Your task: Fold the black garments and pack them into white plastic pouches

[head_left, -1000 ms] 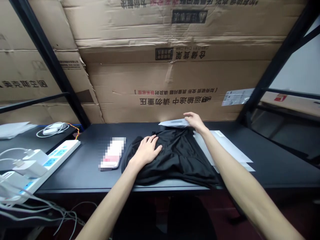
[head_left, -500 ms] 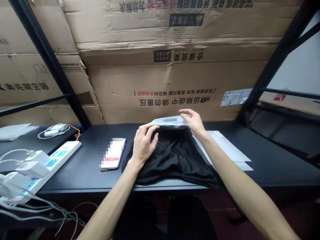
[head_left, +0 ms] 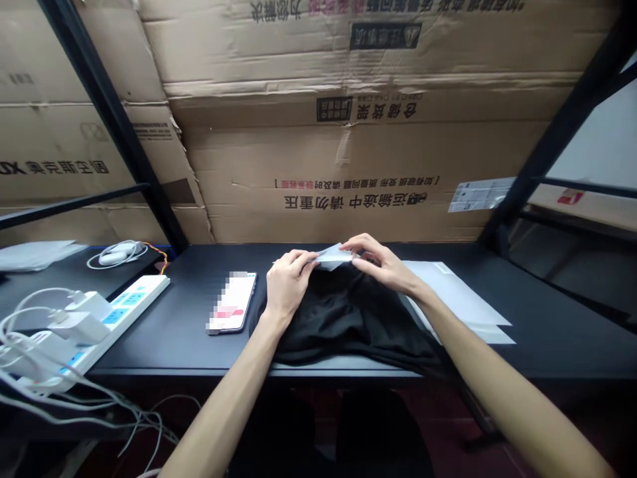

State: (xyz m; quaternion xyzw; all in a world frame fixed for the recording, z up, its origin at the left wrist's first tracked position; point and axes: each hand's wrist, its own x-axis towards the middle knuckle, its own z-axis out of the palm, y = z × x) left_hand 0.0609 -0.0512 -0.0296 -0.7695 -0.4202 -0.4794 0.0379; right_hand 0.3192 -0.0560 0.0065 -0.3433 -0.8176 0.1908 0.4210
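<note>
Two hands, the left hand [head_left: 288,282] and the right hand [head_left: 381,264], are over a black desk [head_left: 149,358], and behind it stand large cardboard sheets [head_left: 348,153] with printed Chinese characters. I tell the things from left to right, and the clock directions start from the black garment [head_left: 348,325], with 12 o'clock away from the person.

Far left, at about 9 o'clock, a white power strip [head_left: 117,325] lies with white chargers [head_left: 77,325] plugged in, and many white cables [head_left: 134,418] hang down over the desk edge. Behind them, at about 10 o'clock, are a coiled white cable [head_left: 119,253] and a pile of white sheets [head_left: 34,255]. Nearer, also at about 9 o'clock, a smartphone [head_left: 231,302] lies flat, just beside the garment, with its screen blurred.

The garment lies crumpled in a heap at the middle of the desk. Above it, both hands are closed on a flat translucent plastic bag [head_left: 331,257]: the left hand holds its left end, and the right hand pinches its right end. The bag is just over the garment's far edge. At about 3 o'clock, white flat packets [head_left: 448,285] lie partly under the garment.
</note>
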